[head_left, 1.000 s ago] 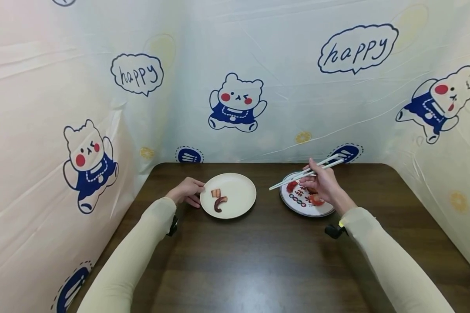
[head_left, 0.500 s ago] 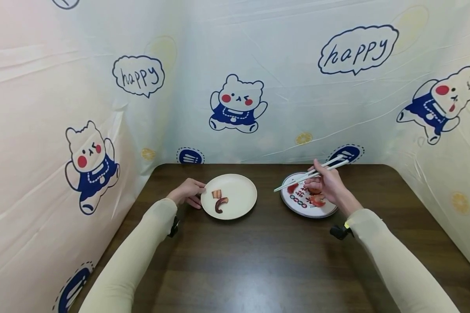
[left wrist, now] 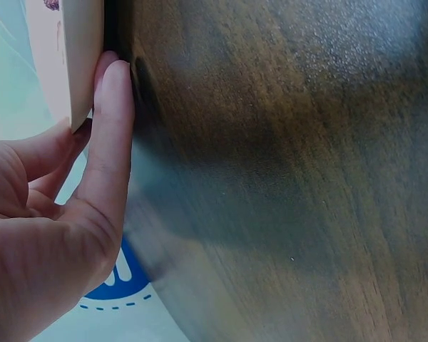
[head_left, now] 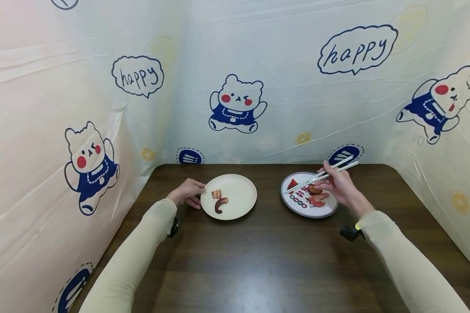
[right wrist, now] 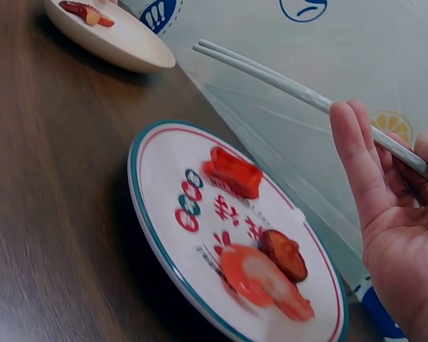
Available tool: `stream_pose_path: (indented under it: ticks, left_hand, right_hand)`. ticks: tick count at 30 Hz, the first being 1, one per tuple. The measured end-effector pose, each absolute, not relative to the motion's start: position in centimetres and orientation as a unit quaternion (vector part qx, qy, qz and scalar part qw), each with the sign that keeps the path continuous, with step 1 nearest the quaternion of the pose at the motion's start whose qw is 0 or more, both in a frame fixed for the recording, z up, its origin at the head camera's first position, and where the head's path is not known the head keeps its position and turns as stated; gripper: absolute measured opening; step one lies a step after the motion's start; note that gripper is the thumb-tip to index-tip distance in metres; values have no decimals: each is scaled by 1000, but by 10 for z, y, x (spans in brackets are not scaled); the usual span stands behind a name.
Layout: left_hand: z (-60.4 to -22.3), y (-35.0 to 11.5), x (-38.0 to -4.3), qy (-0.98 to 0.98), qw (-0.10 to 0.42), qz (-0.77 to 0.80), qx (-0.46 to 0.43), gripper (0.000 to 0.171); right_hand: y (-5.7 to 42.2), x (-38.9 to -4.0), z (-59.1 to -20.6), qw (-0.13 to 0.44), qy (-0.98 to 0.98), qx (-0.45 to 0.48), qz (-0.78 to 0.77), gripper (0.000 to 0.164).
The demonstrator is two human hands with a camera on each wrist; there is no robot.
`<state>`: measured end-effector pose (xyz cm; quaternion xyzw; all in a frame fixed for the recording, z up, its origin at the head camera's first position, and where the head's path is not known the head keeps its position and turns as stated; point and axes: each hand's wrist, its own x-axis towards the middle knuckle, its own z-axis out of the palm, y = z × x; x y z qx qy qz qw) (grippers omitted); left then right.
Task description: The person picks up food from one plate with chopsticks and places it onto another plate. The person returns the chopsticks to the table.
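Right wrist view: the right hand [right wrist: 406, 246] is pinching a pair of white chopsticks [right wrist: 292, 87], its grip clamped round their upper part, and their tips are hovering close together, clear of the food below. Left of it, the left hand [head_left: 185, 192] is holding the cream plate [head_left: 240, 198] by its left edge, thumb and fingers closing on the rim. On that plate a pale striped piece [head_left: 216, 194] and a dark curved piece [head_left: 219, 206] are lying near each other. Beneath the chopsticks, a patterned plate [right wrist: 148, 153] is bearing a red piece [right wrist: 232, 173], a brown piece [right wrist: 284, 255] and an orange-pink piece [right wrist: 264, 280], these last two touching or nearly so. Both plates are resting apart on the dark tabletop [head_left: 235, 252], and a bear-printed cloth [head_left: 290, 48] is hanging behind.
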<state>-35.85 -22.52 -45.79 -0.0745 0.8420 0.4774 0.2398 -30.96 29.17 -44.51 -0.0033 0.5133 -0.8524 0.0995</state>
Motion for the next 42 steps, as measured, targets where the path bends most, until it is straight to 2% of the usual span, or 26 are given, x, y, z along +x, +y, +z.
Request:
stream_pose_path:
  ticks: [8, 33, 42]
  left_hand:
    - [-456, -225, -359, 840, 242, 481, -74, 42]
    - [-459, -228, -359, 839, 241, 483, -72, 41]
    - [-459, -228, -358, 839, 242, 483, -66, 42]
  right_hand:
    - [313, -306, -446, 87, 525, -34, -846, 38]
    - [373, -290, -455, 67, 501, -30, -863, 39]
    - [389, -285, -455, 42, 526, -51, -848, 39]
